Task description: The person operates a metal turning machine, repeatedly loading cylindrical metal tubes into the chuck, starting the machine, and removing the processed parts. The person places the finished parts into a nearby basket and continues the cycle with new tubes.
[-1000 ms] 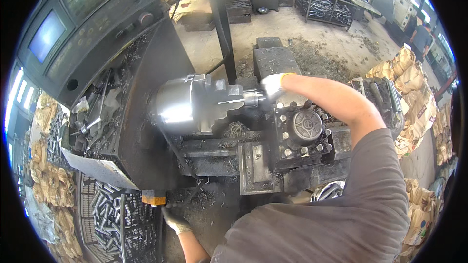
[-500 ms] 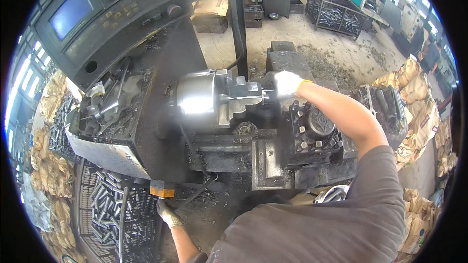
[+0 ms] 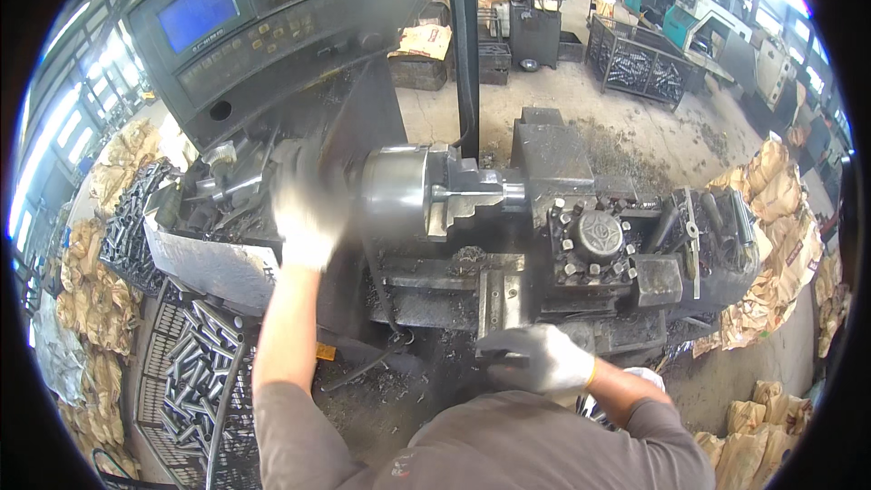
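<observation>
A white work glove covers my left hand (image 3: 308, 204), which is smeared by motion in front of the lathe's dark headstock, between the tool-strewn tray and the chuck; its fingers cannot be made out. My gloved right hand (image 3: 549, 358) hovers low before the lathe bed, close to my body. Its fingers, grey at the tips, point left and look apart, with nothing plainly between them. The shiny chuck (image 3: 396, 189) has stepped jaws (image 3: 463, 189) closed around a short metal bar (image 3: 514, 194). Right of it stands the turret tool post (image 3: 599, 234), ringed with bolts.
A control panel with a blue screen (image 3: 197, 14) rises at upper left. A crate of metal bars (image 3: 195, 381) stands at lower left, below the tray (image 3: 213, 254). Loose tools (image 3: 694, 236) lie right of the turret. Brown paper sacks (image 3: 789, 236) are piled at right.
My right hand has drawn back from the bar at the chuck toward my body. My left hand has risen from beside the orange block below to the headstock. The view has shifted slightly.
</observation>
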The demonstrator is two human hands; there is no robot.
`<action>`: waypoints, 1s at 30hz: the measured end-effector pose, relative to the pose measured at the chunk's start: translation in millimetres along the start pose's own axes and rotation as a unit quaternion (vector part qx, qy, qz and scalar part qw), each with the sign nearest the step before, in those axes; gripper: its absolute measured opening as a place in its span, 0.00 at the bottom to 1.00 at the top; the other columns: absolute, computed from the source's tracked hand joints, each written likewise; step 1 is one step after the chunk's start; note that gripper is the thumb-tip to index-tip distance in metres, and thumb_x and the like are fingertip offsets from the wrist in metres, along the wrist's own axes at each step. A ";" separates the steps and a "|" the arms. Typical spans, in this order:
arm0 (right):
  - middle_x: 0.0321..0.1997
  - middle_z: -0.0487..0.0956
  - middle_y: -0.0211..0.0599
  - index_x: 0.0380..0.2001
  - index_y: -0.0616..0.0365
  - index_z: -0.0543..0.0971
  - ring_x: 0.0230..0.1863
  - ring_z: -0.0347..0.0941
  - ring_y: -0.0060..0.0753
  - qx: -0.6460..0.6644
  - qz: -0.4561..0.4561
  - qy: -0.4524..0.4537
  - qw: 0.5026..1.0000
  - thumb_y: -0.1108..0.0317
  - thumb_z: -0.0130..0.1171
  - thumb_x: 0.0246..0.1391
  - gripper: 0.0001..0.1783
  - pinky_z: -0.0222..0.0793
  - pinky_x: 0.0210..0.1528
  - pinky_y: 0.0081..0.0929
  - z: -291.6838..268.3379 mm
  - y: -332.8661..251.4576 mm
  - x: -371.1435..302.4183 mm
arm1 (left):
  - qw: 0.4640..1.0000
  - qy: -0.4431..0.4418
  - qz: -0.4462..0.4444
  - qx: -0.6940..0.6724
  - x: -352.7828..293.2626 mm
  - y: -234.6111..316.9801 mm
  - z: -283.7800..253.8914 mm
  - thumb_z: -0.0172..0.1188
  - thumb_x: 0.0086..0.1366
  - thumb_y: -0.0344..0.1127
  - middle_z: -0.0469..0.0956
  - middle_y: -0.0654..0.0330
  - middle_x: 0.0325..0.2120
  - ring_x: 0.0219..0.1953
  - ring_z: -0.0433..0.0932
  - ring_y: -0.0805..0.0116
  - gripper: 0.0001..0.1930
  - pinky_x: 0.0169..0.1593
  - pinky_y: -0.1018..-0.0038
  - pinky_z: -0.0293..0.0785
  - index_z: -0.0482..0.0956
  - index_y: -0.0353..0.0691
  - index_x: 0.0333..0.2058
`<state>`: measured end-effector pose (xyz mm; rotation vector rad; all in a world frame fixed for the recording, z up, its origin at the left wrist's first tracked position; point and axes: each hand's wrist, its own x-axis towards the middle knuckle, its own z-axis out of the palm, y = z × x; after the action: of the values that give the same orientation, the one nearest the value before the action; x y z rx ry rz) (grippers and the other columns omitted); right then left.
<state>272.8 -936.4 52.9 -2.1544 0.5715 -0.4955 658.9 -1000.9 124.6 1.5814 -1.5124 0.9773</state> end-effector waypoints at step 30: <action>0.44 0.90 0.41 0.55 0.56 0.85 0.45 0.89 0.41 0.070 -0.102 -0.449 0.885 0.59 0.70 0.59 0.23 0.84 0.51 0.35 243.1 -48.9 -24.3 | 0.334 -0.114 -0.912 0.208 -832.2 347.3 -506.0 0.57 0.67 0.47 0.87 0.40 0.46 0.52 0.86 0.40 0.22 0.56 0.52 0.81 0.88 0.38 0.49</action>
<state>392.4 -744.4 -51.5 -2.0273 -0.2092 0.3664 275.1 -192.6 -393.8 2.3156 1.0807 -0.4118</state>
